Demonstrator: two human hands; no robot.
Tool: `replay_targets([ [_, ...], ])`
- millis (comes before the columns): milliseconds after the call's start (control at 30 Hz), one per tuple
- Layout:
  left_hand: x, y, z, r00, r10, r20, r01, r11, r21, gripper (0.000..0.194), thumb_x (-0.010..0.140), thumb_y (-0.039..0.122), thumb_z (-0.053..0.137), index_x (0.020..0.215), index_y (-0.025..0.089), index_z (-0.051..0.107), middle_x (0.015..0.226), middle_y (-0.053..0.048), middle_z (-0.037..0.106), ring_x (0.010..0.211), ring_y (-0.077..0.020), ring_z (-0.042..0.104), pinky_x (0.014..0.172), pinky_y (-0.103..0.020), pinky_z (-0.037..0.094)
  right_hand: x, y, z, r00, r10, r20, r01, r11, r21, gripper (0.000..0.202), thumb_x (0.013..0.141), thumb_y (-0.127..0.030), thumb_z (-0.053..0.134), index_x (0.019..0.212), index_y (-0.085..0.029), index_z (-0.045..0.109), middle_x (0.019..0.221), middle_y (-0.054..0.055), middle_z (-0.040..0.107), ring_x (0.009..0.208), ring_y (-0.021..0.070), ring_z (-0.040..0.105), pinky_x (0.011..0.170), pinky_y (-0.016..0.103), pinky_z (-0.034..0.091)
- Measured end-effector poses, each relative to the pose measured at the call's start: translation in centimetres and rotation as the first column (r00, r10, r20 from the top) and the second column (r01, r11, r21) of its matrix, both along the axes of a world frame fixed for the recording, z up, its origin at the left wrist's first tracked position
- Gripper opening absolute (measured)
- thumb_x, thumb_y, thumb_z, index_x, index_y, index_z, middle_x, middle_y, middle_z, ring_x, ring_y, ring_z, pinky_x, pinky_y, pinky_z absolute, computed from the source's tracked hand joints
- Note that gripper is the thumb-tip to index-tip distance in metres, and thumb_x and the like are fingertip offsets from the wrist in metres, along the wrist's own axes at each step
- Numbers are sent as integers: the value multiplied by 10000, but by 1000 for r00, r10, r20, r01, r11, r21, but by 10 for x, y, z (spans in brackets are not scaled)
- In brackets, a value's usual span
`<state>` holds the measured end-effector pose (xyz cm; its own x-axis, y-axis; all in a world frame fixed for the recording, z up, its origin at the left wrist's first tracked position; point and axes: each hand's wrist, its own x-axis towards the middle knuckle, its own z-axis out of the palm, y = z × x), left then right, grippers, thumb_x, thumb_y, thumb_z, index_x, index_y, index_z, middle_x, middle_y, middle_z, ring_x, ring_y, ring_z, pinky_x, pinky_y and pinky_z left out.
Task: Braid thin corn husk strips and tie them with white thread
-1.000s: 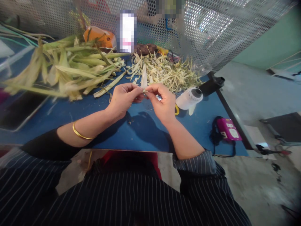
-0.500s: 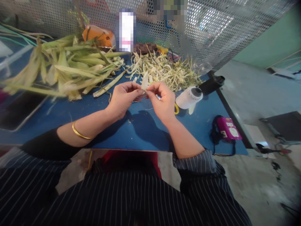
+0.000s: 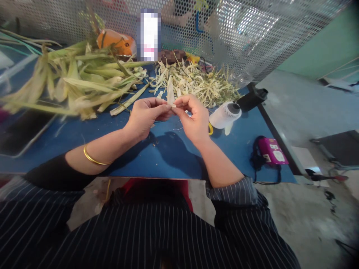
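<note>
A small pale husk piece [image 3: 170,93] stands upright between my fingertips, over the blue table [image 3: 134,160]. My left hand [image 3: 146,116] pinches its base from the left, thumb against fingers. From the right, my right hand [image 3: 193,117] pinches the same base, and the fingertips of both hands nearly touch. Behind them lies a heap of shredded husk strips [image 3: 202,82]. Long green and pale husks [image 3: 89,78] are piled to the left. Close to the right of my right hand are a white thread cone [image 3: 224,116] and a yellow ring-shaped handle [image 3: 210,129].
A perforated metal screen [image 3: 179,33] rises behind the table. In front of it are a phone-like upright object [image 3: 149,35] and an orange packet [image 3: 116,43]. A black cylinder [image 3: 254,100] lies at the right edge, with a magenta box [image 3: 273,151] and black strap nearer me.
The husk piece between my fingertips has turned and looks narrower, tilted slightly left. Both hands keep their pinch and have shifted very slightly.
</note>
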<state>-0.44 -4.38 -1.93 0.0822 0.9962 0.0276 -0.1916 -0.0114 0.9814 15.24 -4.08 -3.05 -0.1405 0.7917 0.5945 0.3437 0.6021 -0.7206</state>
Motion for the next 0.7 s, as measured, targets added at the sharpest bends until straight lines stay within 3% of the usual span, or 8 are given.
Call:
replay_targets([
  [333, 1, 0, -2, 1000, 3, -18, -3, 999, 43, 122, 727, 242, 740, 693, 164, 652, 706, -29, 693, 662, -120, 652, 666, -235, 539, -1, -2, -1, 1000, -26, -4, 26, 999, -29, 79, 881, -198, 574, 803, -212, 568, 761, -25, 608, 717, 111, 573, 716, 294, 475],
  [700, 3, -1, -3, 998, 26, -65, -18, 993, 117, 90, 695, 204, 755, 704, 150, 684, 668, -26, 684, 610, -112, 625, 648, -240, 524, 0, 4, -9, 996, -50, -72, 46, 997, -56, 99, 855, -197, 610, 912, -229, 535, 809, -34, 592, 749, 105, 616, 713, 283, 522],
])
